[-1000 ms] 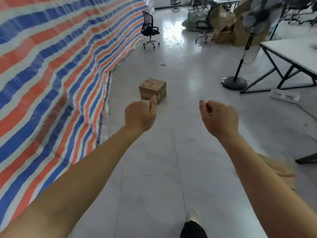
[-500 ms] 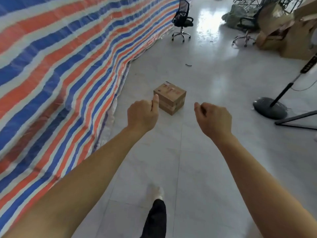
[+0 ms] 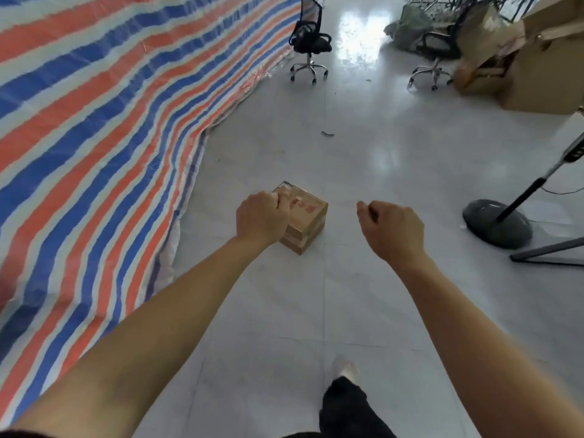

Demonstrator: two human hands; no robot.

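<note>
A cardboard box [image 3: 311, 216] stands on the floor [image 3: 363, 172] ahead.
The left hand [image 3: 262, 218] and the right hand [image 3: 392, 229] are both curled into fists and hold nothing. The left one hides the box's left part. The striped tarp [image 3: 110, 137] lies near, on the left.

- Soft, even indoor daylight; nothing is dim.
- Strong white glare on the glossy floor [image 3: 357, 36] at top centre, a weaker sheen at centre right.
- Shadows faint and short.
- Motion smear softens the striped tarp [image 3: 94, 137] at left.
- Wide-angle bending stretches the forearms toward the lower corners.
</note>
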